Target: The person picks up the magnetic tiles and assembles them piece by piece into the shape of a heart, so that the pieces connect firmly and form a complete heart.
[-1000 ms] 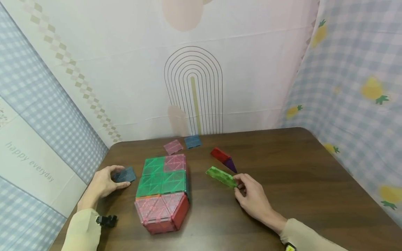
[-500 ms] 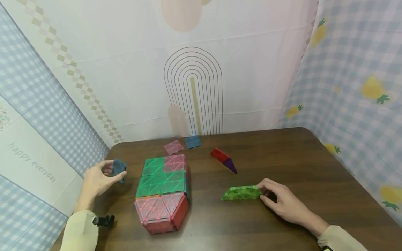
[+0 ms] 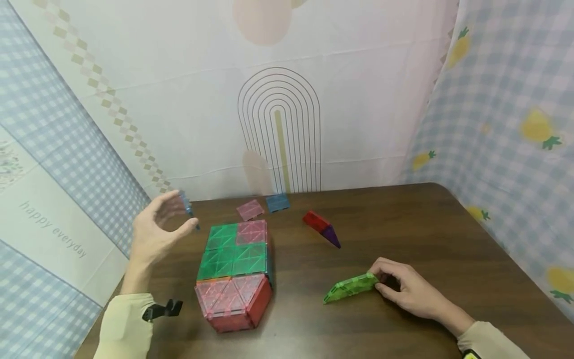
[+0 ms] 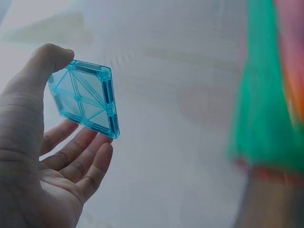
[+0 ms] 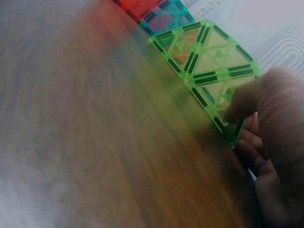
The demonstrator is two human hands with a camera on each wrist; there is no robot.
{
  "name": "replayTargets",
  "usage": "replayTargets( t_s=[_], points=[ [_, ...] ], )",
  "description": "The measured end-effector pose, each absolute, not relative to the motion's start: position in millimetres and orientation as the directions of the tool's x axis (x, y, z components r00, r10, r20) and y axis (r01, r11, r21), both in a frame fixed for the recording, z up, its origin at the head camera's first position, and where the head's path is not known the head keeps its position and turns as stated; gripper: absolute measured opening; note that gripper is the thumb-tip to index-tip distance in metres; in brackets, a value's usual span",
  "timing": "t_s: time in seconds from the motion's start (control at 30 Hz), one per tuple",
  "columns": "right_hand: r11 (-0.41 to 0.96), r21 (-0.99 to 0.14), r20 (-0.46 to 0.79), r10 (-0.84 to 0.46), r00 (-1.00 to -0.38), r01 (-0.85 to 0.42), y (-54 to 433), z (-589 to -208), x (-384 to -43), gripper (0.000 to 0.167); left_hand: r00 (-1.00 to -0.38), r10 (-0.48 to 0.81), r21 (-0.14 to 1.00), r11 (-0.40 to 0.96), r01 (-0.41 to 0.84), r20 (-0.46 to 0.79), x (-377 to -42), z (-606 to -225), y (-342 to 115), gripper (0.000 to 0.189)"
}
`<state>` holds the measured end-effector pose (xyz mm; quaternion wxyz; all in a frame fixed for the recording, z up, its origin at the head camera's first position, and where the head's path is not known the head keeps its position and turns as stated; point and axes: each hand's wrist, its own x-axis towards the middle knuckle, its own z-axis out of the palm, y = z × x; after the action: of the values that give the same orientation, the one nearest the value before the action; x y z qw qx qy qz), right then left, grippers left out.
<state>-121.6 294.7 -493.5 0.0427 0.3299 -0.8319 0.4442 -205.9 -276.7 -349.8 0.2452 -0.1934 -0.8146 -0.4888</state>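
Observation:
My left hand (image 3: 154,232) pinches a blue square magnetic tile (image 4: 84,97) by its edges between thumb and fingers, raised above the table's left side. In the head view that tile is seen nearly edge-on. My right hand (image 3: 410,289) pinches one end of a lime-green strip of triangular magnetic tiles (image 3: 351,287), which stands on its long edge on or just above the table. Between the hands is a box-like block of magnetic tiles (image 3: 233,274), with green and pink squares on top and pink triangles at its near end.
Behind the block a pink tile (image 3: 250,210) and another blue tile (image 3: 278,202) lie flat near the table's back edge. A red and purple tile piece (image 3: 322,228) lies right of them. Patterned cloth (image 3: 358,99) hangs behind the brown table (image 3: 403,219).
The left hand has lifted the blue tile off the table and turned it on edge. My right hand has carried the green strip rightward and nearer, tilting it upright. The block stays put.

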Motion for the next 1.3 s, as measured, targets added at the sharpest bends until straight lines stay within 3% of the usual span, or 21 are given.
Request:
replayTargets(
  t_s=[0.17, 0.4, 0.63, 0.87, 1.07, 1.3],
  points=[
    [0.386, -0.723, 0.348, -0.513, -0.785, -0.573, 294, -496, -118, 0.026, -0.74, 0.26, 0.641, 0.376, 0.67, 0.621, -197, -330, -224, 0.081],
    [0.354, -0.721, 0.366, -0.536, -0.761, -0.596, 294, -496, -116, 0.034, -0.669, 0.448, 0.611, 0.291, 0.737, 0.593, -178, -334, -139, 0.08],
    [0.337, -0.719, 0.371, -0.553, -0.746, -0.608, 291, -496, -116, 0.036, -0.744, 0.556, 0.674, 0.391, 0.627, 0.37, -153, -375, -70, 0.08],
    [0.344, -0.719, 0.358, -0.563, -0.745, -0.605, 292, -494, -118, 0.035, -0.823, 0.551, 0.719, 0.514, 0.468, 0.141, -147, -414, -45, 0.075],
    [0.341, -0.717, 0.359, -0.568, -0.741, -0.609, 293, -491, -119, 0.033, -0.812, 0.56, 0.59, 0.605, 0.535, 0.164, -147, -424, -36, 0.077],
    [0.324, -0.707, 0.378, -0.577, -0.723, -0.628, 294, -492, -119, 0.037, -0.807, 0.576, 0.574, 0.621, 0.533, 0.127, -144, -427, -31, 0.077]
  ],
)
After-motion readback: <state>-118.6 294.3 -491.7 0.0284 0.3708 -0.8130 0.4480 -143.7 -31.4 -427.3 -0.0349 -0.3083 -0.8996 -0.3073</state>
